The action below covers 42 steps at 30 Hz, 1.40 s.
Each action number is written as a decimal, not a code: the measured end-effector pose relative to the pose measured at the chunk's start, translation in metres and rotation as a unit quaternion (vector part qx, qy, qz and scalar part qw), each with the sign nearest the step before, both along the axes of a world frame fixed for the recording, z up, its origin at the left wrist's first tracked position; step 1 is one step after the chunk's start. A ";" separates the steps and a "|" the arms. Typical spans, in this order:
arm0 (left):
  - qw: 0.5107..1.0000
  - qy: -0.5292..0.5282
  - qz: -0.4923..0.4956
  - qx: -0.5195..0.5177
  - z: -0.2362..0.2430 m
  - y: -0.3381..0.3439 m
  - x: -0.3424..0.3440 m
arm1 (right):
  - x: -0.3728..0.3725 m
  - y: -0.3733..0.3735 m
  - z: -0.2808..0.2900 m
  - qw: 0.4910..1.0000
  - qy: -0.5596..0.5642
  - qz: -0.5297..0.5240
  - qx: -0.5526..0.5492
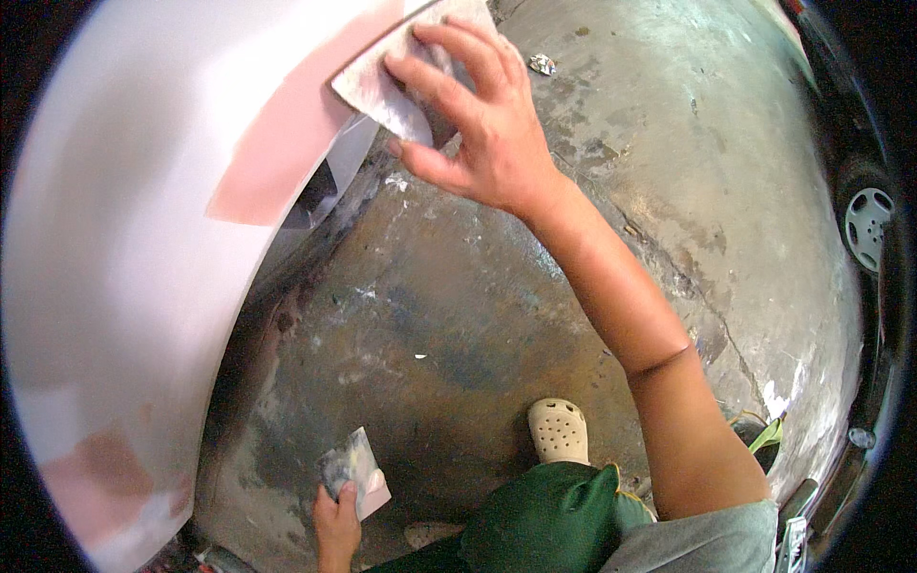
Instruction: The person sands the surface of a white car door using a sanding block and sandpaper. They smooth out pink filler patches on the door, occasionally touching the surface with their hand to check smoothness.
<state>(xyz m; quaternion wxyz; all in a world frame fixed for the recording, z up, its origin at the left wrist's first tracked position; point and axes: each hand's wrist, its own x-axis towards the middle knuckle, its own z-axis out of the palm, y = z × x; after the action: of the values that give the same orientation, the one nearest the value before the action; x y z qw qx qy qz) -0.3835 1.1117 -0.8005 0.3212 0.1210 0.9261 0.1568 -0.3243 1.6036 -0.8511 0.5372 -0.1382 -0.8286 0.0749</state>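
Up at the top, my right hand grips a thin, smeared, greyish-white putty spreader with its fingers spread over the sheet. The spreader's edge lies over a pink filler patch on the white curved car panel; whether it touches cannot be made out. Low in the view, away from the panel, my left hand pinches a small stained flat plate. A pale pink dab of filler sits at this plate's right side.
A second pink patch marks the panel's lower left. Stained concrete floor lies beneath, with a crumpled scrap on it. My foot wears a beige clog. At the far right stands a dark car with a silver wheel.
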 end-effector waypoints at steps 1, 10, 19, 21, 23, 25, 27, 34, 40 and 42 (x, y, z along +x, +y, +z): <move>1.000 -0.004 -0.005 -0.009 -0.001 0.000 -0.001 | 0.001 0.005 0.008 1.000 0.009 -0.003 0.012; 0.999 -0.017 0.009 -0.030 0.006 0.006 0.001 | -0.015 0.022 0.003 0.999 0.021 0.012 0.023; 0.995 -0.001 -0.002 0.096 0.000 0.022 -0.012 | 0.027 -0.054 -0.051 0.980 -0.123 0.069 -0.144; 0.975 -0.016 0.035 0.217 0.004 0.037 -0.010 | 0.055 -0.108 -0.051 0.946 -0.117 0.125 -0.276; 0.924 -0.073 0.119 0.355 0.002 0.057 -0.008 | 0.082 -0.153 -0.041 0.877 -0.090 0.217 -0.420; 0.814 -0.176 0.248 0.494 -0.006 0.077 -0.001 | 0.103 -0.180 -0.014 0.792 -0.049 0.310 -0.523; 0.766 -0.230 0.279 0.532 0.007 0.108 0.005 | 0.120 -0.196 0.024 0.715 -0.015 0.375 -0.589; 0.712 -0.324 0.284 0.555 0.051 0.146 0.029 | 0.141 -0.208 0.123 0.772 -0.172 0.464 -0.399; 0.670 -0.293 0.320 0.603 0.059 0.121 0.027 | 0.145 -0.189 0.099 0.810 -0.330 0.322 -0.361; 0.674 -0.263 0.282 0.630 0.084 0.111 0.020 | 0.144 -0.162 0.059 0.845 -0.332 0.254 -0.334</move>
<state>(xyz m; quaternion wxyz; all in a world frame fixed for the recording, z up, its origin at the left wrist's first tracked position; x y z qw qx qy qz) -0.3634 1.2231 -0.7165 0.3395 -0.0185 0.4756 0.8113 -0.1805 1.4414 -0.7922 0.1133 -0.1104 -0.8886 0.4306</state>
